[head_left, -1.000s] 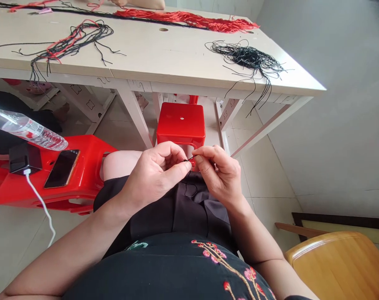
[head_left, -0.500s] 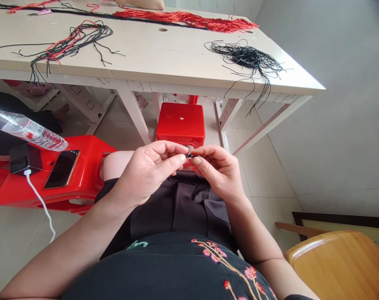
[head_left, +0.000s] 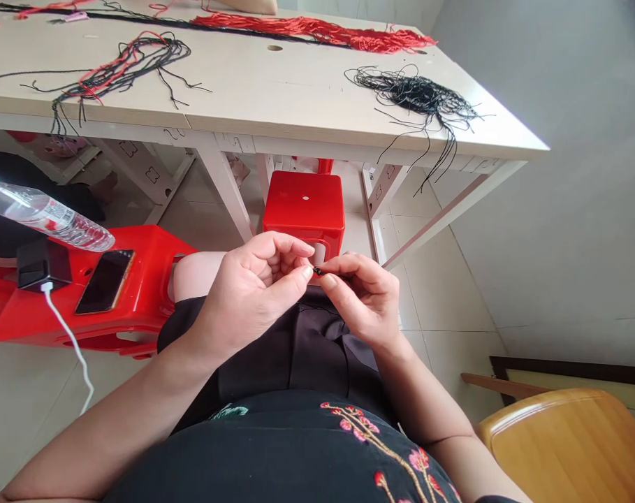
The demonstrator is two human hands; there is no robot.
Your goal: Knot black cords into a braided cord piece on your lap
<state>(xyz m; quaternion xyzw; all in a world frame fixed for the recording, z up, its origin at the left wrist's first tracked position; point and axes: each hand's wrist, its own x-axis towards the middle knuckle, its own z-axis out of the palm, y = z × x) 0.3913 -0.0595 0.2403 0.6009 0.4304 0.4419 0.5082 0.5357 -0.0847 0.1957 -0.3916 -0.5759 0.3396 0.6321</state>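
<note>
My left hand (head_left: 254, 286) and my right hand (head_left: 362, 297) meet over my lap, fingertips pinched together on a small piece of black cord (head_left: 317, 270). Both hands are closed in a pinch. The cord shows only as a tiny dark knot between the thumbs and forefingers; the rest of it is hidden by my fingers and lost against my black skirt (head_left: 296, 349).
A pale table (head_left: 275, 91) ahead bears a tangle of black cords (head_left: 416, 94), a mixed red and black bundle (head_left: 118, 66) and long red cords (head_left: 317, 29). Red stool (head_left: 303, 206) under it. Left: red stool with phone (head_left: 103, 281), charger (head_left: 39, 264), water bottle (head_left: 45, 216). Wooden chair (head_left: 563, 447) right.
My hands stayed over my lap, with the fingertips shifting slightly as they work the black cord; the loop seen hanging a second ago no longer shows.
</note>
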